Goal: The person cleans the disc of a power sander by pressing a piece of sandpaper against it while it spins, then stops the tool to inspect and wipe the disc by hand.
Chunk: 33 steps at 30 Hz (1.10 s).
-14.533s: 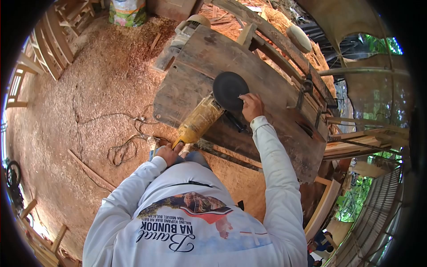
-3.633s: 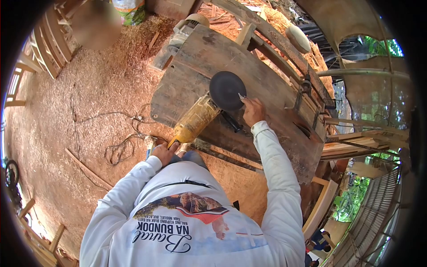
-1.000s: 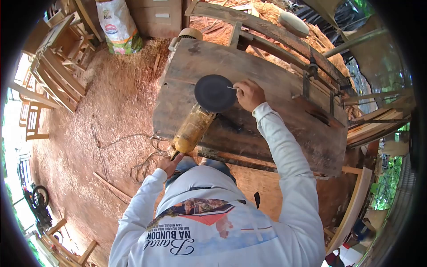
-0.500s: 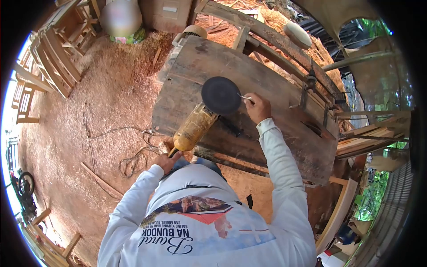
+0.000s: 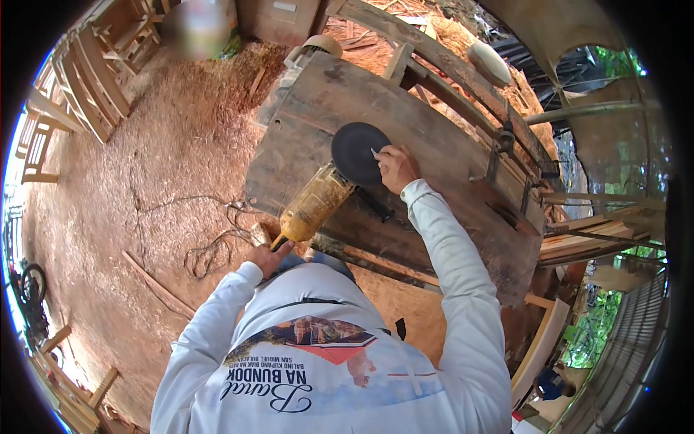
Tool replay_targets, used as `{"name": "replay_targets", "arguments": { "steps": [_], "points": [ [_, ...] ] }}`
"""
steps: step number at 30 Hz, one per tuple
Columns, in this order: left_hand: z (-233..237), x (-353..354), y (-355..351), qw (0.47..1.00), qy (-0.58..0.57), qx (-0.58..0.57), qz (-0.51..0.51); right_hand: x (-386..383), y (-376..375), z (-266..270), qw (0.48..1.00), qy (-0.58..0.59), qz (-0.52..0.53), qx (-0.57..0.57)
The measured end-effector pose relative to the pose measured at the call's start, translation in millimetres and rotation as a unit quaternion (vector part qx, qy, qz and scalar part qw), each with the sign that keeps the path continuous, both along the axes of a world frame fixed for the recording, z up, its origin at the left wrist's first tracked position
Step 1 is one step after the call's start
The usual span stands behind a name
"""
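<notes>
The disc sander [image 5: 314, 206] lies on the near left part of the tabletop [image 5: 448, 173]. Its body points back toward the person and its disc [image 5: 356, 150] is at the far end. The left grip [image 5: 267, 254] closes on the sander's rear end, just off the tabletop's near edge. The right grip [image 5: 394, 168] rests on the disc's right rim, pinching a small piece [image 5: 374, 152] against it. A clamp [image 5: 499, 145] stands at the tabletop's far right edge and a motor [image 5: 303, 50] at its far left corner. Left of the tabletop a cable [image 5: 210, 246] loops on the floor, with chairs [image 5: 79, 87] stacked well beyond.
</notes>
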<state>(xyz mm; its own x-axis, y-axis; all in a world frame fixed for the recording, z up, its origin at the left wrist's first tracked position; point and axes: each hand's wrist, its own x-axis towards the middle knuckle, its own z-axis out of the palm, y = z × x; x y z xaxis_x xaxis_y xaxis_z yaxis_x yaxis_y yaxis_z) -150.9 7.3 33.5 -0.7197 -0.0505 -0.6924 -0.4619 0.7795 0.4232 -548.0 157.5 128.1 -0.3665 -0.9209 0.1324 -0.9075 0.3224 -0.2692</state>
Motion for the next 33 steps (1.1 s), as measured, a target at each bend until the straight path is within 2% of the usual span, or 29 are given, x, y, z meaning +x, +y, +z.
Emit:
{"name": "replay_targets", "arguments": {
  "steps": [11,14,17,19,21,23,26,28,33],
  "points": [
    [5.0,0.7,-1.1,1.0,0.012,0.002,0.004,4.2,0.7,-1.9,1.0,-0.018,-0.009,-0.011],
    [-12.1,2.7,0.7,0.999,-0.017,0.004,0.043,4.0,2.5,-1.6,1.0,-0.02,-0.011,-0.015],
    [8.6,-7.9,-1.1,0.995,-0.069,0.016,0.065,0.1,8.0,-8.3,1.0,-0.017,-0.014,-0.017],
    [28.3,-10.4,-3.2,0.995,-0.053,0.031,0.083,0.1,11.7,-7.6,1.0,-0.011,-0.016,-0.01],
    [28.9,-9.2,-2.9,0.996,-0.021,0.034,0.081,2.1,13.4,-7.2,1.0,-0.012,-0.011,-0.02],
    [9.0,0.2,-1.0,0.998,0.027,0.024,0.06,4.5,11.2,-6.4,0.999,-0.016,-0.011,-0.025],
    [-26.5,6.5,0.2,0.99,-0.041,0.037,0.131,8.3,6.2,-5.3,0.999,-0.031,-0.017,-0.027],
    [-25.5,6.0,0.2,0.985,-0.052,0.041,0.157,9.6,4.3,-5.2,0.998,-0.042,-0.017,-0.031],
    [-3.2,1.2,0.4,0.994,-0.015,0.034,0.106,10.0,1.4,-4.5,0.999,-0.031,-0.012,-0.026]
  ]
}}
